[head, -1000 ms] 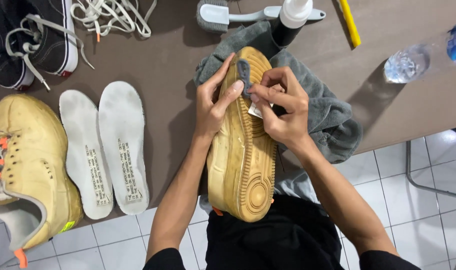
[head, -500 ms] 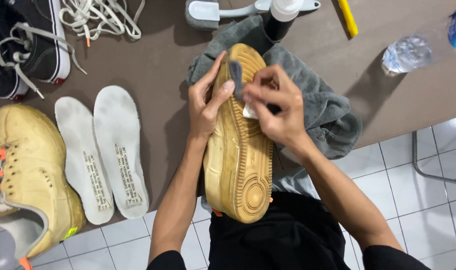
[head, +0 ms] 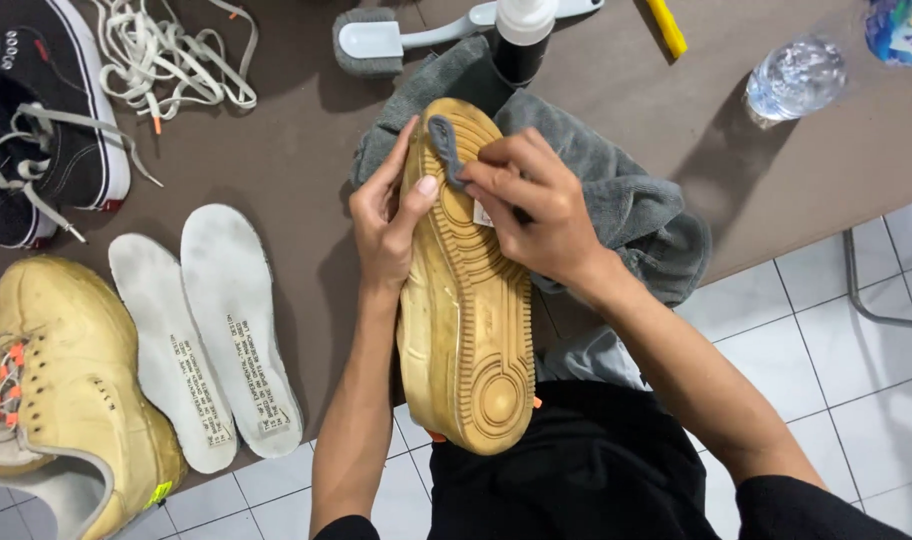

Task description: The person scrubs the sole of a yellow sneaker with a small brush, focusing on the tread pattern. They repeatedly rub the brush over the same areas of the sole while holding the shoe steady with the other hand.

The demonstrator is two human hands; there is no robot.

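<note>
Shoe [head: 466,330] sole-up, heel toward the body, toe on the towel [head: 616,200]. Left hand [head: 386,225] clasps its edge, thumb on the sole. Right hand [head: 536,215] pinches a grey cloth [head: 446,150], now shifted toward the toe: wiping advances. Beyond: bottle [head: 521,40], brush [head: 376,40] on worktop [head: 306,160].

Bare brown table [head: 296,170] left of the upturned shoe [head: 466,300] was passable, bottle [head: 521,40] and brush [head: 376,40] blocked beyond, insoles [head: 211,330] flanked left, grey towel [head: 626,200] crowded right.
</note>
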